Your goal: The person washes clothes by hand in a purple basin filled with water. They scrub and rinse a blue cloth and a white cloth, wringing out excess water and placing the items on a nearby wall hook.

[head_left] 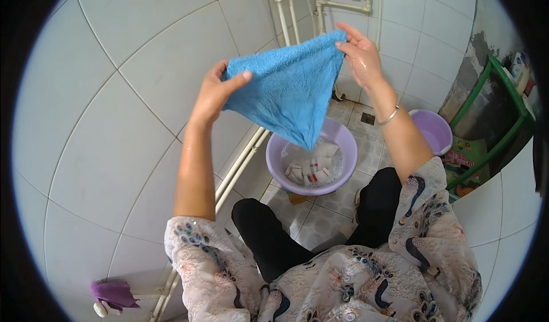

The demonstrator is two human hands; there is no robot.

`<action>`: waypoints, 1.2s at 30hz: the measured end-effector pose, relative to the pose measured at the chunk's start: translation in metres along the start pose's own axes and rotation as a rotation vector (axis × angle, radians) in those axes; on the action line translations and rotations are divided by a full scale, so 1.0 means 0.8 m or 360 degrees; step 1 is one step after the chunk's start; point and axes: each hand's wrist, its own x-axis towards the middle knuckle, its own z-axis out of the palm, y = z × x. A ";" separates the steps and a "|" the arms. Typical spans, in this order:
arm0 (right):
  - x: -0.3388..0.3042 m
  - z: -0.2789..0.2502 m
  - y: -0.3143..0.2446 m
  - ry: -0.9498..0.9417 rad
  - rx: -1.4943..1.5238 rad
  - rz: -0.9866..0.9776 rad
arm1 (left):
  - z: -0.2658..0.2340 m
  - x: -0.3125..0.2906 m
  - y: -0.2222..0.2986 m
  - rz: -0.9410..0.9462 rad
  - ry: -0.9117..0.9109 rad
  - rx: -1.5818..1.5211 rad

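Observation:
A wet-looking blue towel (286, 82) hangs stretched between my two raised hands, its lower end narrowing to a point. My left hand (214, 90) grips its left upper corner, thumb across the front. At the right upper corner, my right hand (359, 53) pinches the cloth between thumb and fingers, with the other fingers partly lifted. Below the towel stands a round purple basin (350, 170) on the tiled floor. Pale cloths (320, 167) with coloured stripes lie in sudsy water inside it. The towel's tip overlaps the basin's far rim in the picture.
White pipes (243, 165) run along the tiled wall at left and up the far corner. A second purple basin (430, 130) stands at right beside a green-framed rack (492, 127). A floor drain (368, 118) lies beyond the basin. A purple cloth (114, 294) hangs at lower left.

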 end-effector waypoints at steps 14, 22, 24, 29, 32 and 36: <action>-0.045 -0.045 0.045 -0.0464 -0.1538 -0.0327 | -0.009 0.018 -0.095 0.0179 0.0361 0.0046; -0.108 -0.069 0.005 -0.0586 0.0003 0.1219 | -0.004 -0.067 -0.122 -0.0464 -0.0170 -0.0567; -0.100 -0.059 -0.002 -0.0539 0.0138 0.1156 | -0.004 -0.076 -0.120 -0.0558 -0.0148 -0.0743; -0.005 -0.005 -0.034 -0.0055 0.0386 0.1087 | -0.041 -0.023 -0.060 -0.0202 0.0017 -0.1074; 0.006 -0.003 -0.019 -0.0118 0.0703 0.0955 | -0.022 -0.045 -0.056 -0.0387 0.0280 -0.1503; -0.121 0.030 0.037 -0.0459 0.0234 0.1351 | 0.001 -0.123 -0.124 -0.0346 0.0192 -0.1842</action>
